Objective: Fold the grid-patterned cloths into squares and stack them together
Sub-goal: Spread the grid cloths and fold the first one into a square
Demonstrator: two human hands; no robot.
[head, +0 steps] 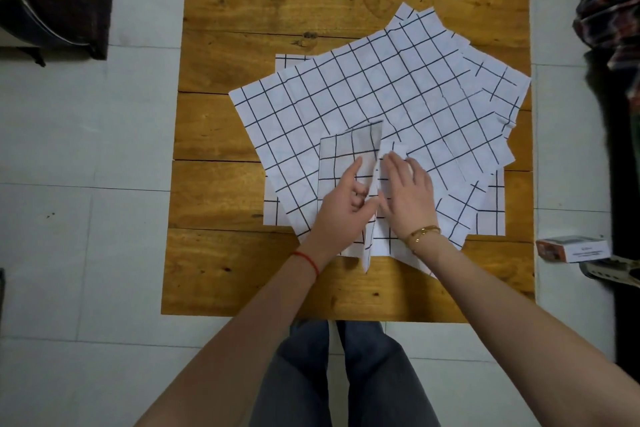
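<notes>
Head view. Item: partly folded grid-patterned cloth, lying on top of the spread of unfolded grid cloths at the near middle of the wooden desk.

Long axis: runs away from you, with a raised fold ridge down its middle reaching the cloth's near edge.

Left hand: on the left half of the cloth, forefinger out along it, other fingers curled; whether they pinch the ridge, you cannot tell.

Right hand: flat, fingers straight, pressing just right of the ridge.

Relation: the ridge lies between your two grips, touching both; neither is nearer. Judgement: the next fold closes across that ridge.

No finished stack is visible.
</notes>
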